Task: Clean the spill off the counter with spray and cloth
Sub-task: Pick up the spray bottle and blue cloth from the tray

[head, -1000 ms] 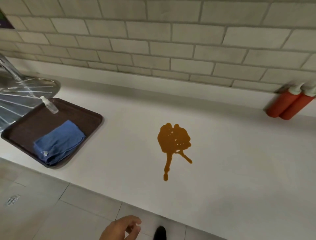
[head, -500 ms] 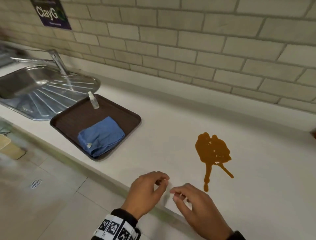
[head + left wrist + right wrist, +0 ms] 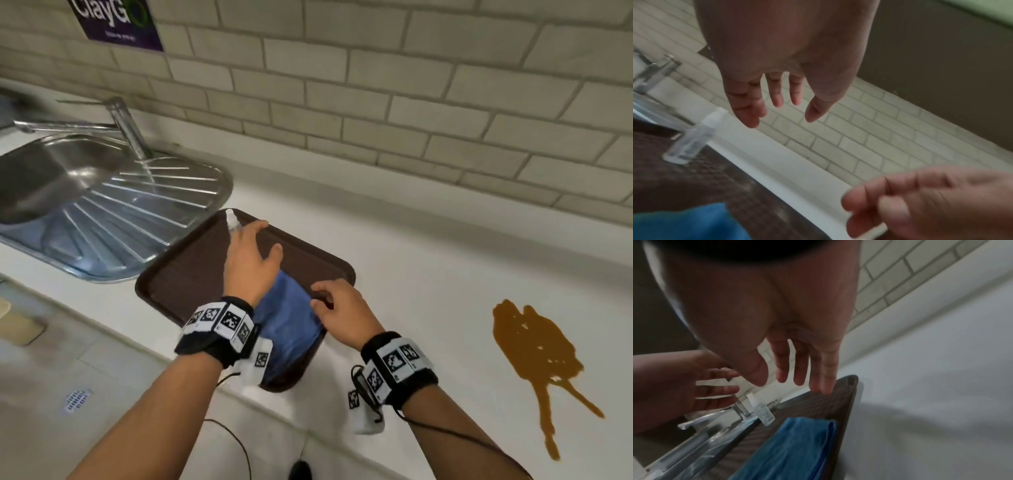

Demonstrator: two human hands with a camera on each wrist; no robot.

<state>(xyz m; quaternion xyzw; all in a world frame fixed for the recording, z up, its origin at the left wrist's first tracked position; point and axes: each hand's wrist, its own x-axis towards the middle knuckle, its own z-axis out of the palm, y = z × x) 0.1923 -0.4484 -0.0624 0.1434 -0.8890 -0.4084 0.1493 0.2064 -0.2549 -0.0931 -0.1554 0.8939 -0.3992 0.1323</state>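
Your left hand (image 3: 251, 263) hovers over the far part of the brown tray (image 3: 191, 270), fingers straight and spread, holding nothing. In the left wrist view the fingertips (image 3: 754, 116) sit above and just short of the clear spray bottle (image 3: 692, 138), with open air between them; no contact shows. The bottle stands upright at the far corner of the tray, ahead of the left fingertips and slightly to their outer side.

Your right hand (image 3: 342, 311) is over the near-right part of the tray, fingers loosely bent and separated, gripping nothing. In the right wrist view its fingers (image 3: 824, 369) point down toward the tray's right rim; whether they touch it cannot be told.

The folded blue cloth (image 3: 291, 325) lies flat in the tray, below and between both wrists, partly hidden under them. Neither hand grasps it.

The brown spill (image 3: 534, 349) lies on the white counter (image 3: 428, 257), well apart from the right hand, on its outer side, with thin runs trailing toward the counter's front edge.

Beyond the left hand, a steel sink (image 3: 68, 185) with a faucet (image 3: 126, 126) borders the tray.
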